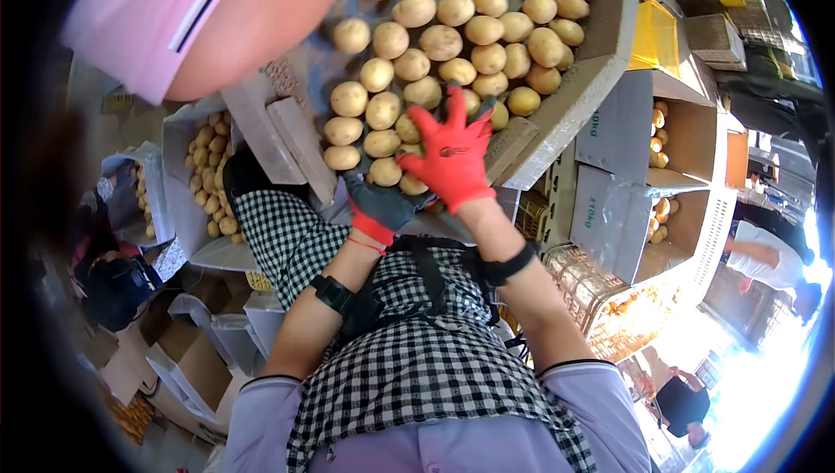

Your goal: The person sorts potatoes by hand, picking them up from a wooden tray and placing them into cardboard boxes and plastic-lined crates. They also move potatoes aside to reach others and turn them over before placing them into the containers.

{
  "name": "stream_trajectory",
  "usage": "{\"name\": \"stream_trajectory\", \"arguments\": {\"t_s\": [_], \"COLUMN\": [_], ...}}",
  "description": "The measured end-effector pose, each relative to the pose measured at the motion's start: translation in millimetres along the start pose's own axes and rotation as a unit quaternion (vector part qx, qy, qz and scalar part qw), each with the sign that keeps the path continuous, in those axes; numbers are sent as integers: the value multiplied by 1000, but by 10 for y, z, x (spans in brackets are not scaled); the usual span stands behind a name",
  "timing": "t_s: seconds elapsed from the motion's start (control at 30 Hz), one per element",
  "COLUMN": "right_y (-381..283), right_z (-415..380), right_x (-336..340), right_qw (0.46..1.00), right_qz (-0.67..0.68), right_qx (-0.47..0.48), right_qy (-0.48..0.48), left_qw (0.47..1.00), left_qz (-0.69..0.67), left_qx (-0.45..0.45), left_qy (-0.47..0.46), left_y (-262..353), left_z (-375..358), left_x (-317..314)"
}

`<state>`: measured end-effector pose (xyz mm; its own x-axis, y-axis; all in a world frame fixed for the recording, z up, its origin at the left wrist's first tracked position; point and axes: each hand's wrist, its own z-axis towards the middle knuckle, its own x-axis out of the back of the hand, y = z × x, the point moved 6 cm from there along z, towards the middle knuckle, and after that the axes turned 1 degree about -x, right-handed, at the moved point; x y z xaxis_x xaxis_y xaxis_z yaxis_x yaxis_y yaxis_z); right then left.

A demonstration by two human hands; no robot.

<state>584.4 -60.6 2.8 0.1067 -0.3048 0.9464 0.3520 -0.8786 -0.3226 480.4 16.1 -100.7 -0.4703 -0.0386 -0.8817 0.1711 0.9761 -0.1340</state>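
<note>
Many round, pale yellow potatoes [440, 42] lie on a blue-grey sorting table with a raised wooden rim [578, 99]. My right hand [450, 153], in a red glove with dark fingertips, rests palm down over the potatoes near the table's narrow end, its fingers spread. Beside it, lower and to the left, is my left hand [383, 205], its glove showing dark grey with a red cuff. Its fingers point toward the right hand at the table's near edge, under the lowest potatoes. Whether the left hand holds anything is hidden.
Lined boxes of potatoes [209, 186] stand at the left, and open cartons [609, 212] with potatoes at the right. A plastic crate [578, 290] is below those. A person's head in a pink cap [165, 21] leans in at the upper left. Other people are at the far right.
</note>
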Motion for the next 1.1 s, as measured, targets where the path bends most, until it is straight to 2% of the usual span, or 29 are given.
{"name": "stream_trajectory", "arguments": {"t_s": [0.1,0.17,0.27,0.33,0.47,0.5,0.57,0.6,0.63,0.67,0.7,0.73,0.77,0.8,0.83,0.9,0.93,0.97,1.03,1.07,1.1], "right_y": [89,326,187,169,192,241,234,397,813,1194,1669,2334,2530,3114,3454,3208,3156,3142,3028,3129,3298], "right_z": [30,15,-26,-34,148,90,-212,-433,-675,-927,-1224,-1570,-1695,-2005,-2151,-1901,-1819,-1841,-1743,-1771,-1845], "right_x": [-141,-195,-243,-354,-201,-88,558,961,1201,1620,1954,2088,2265,2235,2089,1964,1923,1953,2061,2172,2203], "right_qw": [999,968,979,982,968,968,974,983,944,964,926,884,827,820,793,791,812,812,854,844,843], "right_qz": [49,211,158,140,215,216,212,129,261,86,56,87,-45,-115,-20,-125,-101,-104,-162,-341,-342], "right_qx": [-2,-136,-127,-118,-127,-125,-58,-86,-176,-143,-256,-315,-428,-422,-463,-428,-382,-387,-280,-264,-265], "right_qy": [3,-28,14,38,-24,-22,61,101,96,208,271,335,362,369,396,420,430,424,406,320,319], "left_qw": [999,994,987,987,985,986,997,997,997,995,995,999,999,999,996,971,948,949,978,978,965], "left_qz": [-32,-67,-101,-29,-28,-26,0,-27,-56,-86,-95,-47,2,-5,64,207,277,278,182,183,230], "left_qx": [9,5,1,-33,-29,-29,5,12,18,17,12,-12,-35,-33,-63,-122,-153,-148,-101,-101,-124], "left_qy": [39,86,127,156,165,163,78,66,53,44,41,25,9,8,0,-17,-21,-15,-16,-17,-10], "left_y": [-17,-1,2,-11,-26,-6,-10,-8,-7,-15,-60,-87,-94,-138,-142,-112,-95,-103,-95,-91,-73], "left_z": [18,-41,-36,-40,-63,-49,-34,-67,-68,-34,-26,-4,15,6,11,96,119,86,120,145,142], "left_x": [-33,-12,-6,37,23,5,-64,-18,8,1,-41,-117,-184,-194,-229,-320,-336,-305,-273,-266,-249]}}
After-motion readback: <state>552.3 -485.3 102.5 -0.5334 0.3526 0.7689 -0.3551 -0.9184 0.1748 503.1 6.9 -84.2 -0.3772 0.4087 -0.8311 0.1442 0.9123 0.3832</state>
